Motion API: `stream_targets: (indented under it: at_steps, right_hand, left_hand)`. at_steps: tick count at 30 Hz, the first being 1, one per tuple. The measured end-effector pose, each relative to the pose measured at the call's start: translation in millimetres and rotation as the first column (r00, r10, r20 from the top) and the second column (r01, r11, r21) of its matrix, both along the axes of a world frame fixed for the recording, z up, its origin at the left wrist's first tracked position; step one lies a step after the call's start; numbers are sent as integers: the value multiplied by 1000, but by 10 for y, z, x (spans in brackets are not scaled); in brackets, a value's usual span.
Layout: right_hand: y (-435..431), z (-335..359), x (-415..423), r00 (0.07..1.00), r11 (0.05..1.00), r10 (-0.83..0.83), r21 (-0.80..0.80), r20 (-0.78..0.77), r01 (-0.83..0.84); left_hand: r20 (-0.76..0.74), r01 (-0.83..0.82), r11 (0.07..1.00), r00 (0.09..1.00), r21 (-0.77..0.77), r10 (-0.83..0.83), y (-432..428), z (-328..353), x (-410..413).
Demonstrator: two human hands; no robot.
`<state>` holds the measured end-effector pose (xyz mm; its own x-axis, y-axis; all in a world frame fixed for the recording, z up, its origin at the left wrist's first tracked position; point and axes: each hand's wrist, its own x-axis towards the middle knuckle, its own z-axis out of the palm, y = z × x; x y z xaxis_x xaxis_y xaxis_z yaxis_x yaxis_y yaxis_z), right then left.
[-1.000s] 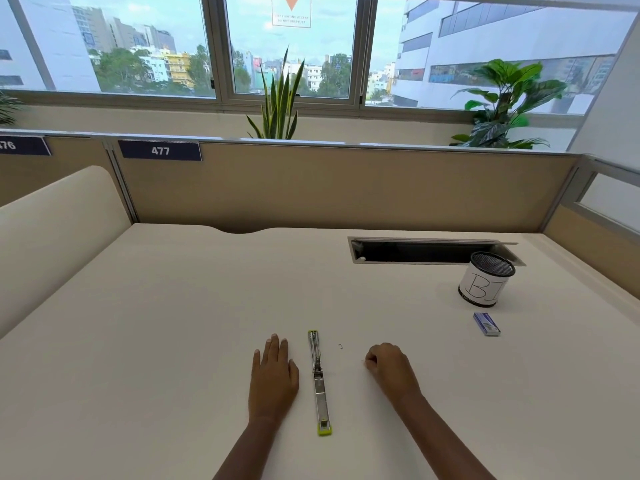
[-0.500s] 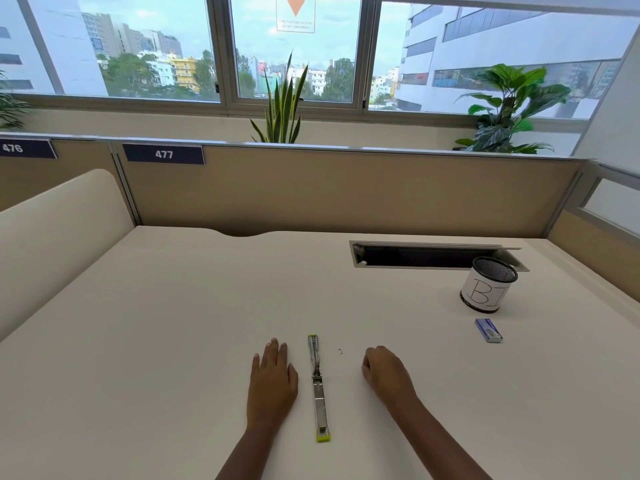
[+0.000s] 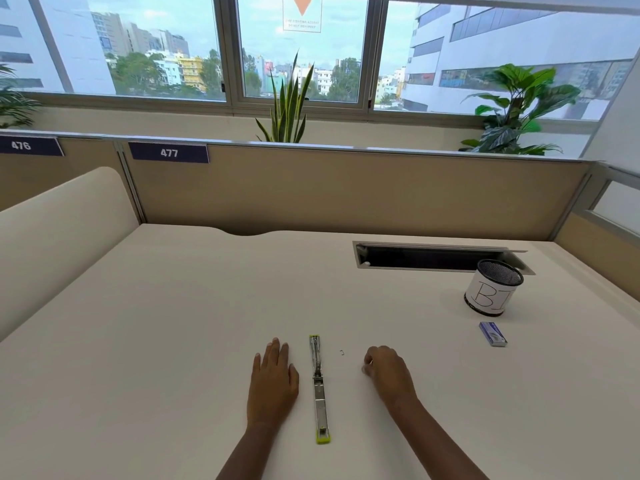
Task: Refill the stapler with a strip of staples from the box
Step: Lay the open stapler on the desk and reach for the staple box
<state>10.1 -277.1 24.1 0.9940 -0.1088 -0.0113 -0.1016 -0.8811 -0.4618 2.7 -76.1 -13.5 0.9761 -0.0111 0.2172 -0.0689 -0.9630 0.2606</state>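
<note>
The scene is lit brightly and evenly by daylight from the windows (image 3: 138, 46). Only faint, soft shadows are cast on the worktop (image 3: 173, 341). Straight lines are bent near the edges by wide-angle distortion.

The right hand (image 3: 388, 374) curls its fingers (image 3: 369, 359) under, so whether they pinch anything I cannot tell. Both forearms (image 3: 446, 441) run off the bottom edge. The stapler (image 3: 319, 389) is too small to show its channel's contents. The box (image 3: 493, 334) has unreadable print, and the speck (image 3: 342, 352) on the worktop (image 3: 173, 341) beside the stapler is too tiny to name.
</note>
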Motion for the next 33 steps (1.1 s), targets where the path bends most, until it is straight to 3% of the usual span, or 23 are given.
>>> stream_targets:
  at_steps: [2, 5, 9, 15, 19, 23, 26, 33]
  right_hand:
    - [-2, 2, 12, 1000, 999, -25, 44, -14, 26]
    - [4, 39, 29, 999, 998, 34, -50, -42, -36]
    - [-5, 34, 57, 996, 998, 31, -50, -82, -36]
    - [-47, -39, 70, 971, 980, 168, -74, -171, -182]
    - [-161, -21, 99, 975, 987, 148, 94, -163, -134]
    - [-438, 73, 172, 997, 965, 13, 261, -70, 6]
    - [-762, 215, 264, 984, 920, -178, 358, 20, 159]
    - [-1623, 726, 563, 814, 837, -502, 401, 292, 372]
  left_hand:
    - [0, -3, 1000, 1000, -4, 3, -1, 6, -7]
    - [-5, -2, 1000, 1000, -11, 2, -2, 18, -13]
    - [-16, 3, 1000, 1000, -2, -3, 0, 16, -4]
    - [-22, 16, 1000, 1000, 16, -15, 14, 23, -8]
    - [-12, 14, 999, 1000, 33, -14, 14, 17, 0]
    - [-14, 0, 998, 1000, 61, 1, -3, -1, 54]
    - [2, -7, 996, 1000, 85, 7, -21, -21, 107]
    - [35, -26, 995, 999, 100, 23, -77, -78, 211]
